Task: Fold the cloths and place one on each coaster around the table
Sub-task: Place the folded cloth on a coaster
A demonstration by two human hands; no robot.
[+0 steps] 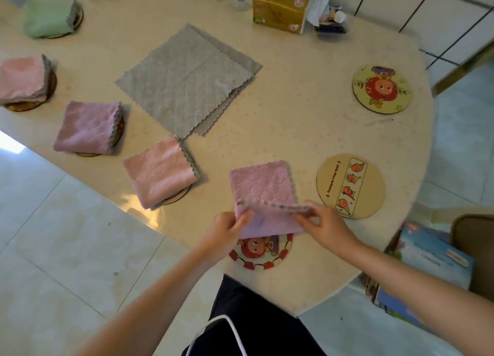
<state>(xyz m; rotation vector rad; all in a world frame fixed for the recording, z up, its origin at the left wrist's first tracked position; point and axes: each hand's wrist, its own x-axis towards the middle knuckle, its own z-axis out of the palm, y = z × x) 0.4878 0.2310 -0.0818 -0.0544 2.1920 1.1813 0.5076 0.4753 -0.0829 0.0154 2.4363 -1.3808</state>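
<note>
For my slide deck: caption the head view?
Both hands fold a pink cloth over a cartoon coaster.

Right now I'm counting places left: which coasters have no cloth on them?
The two on the right: the tan coaster and the yellow coaster; every other coaster carries a cloth.

Pink quilted cloth [263, 187], grey cloths [184, 80]

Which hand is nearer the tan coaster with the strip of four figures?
Right. The right hand holds the pink cloth just beside the tan coaster; the left hand grips the cloth's far side.
</note>
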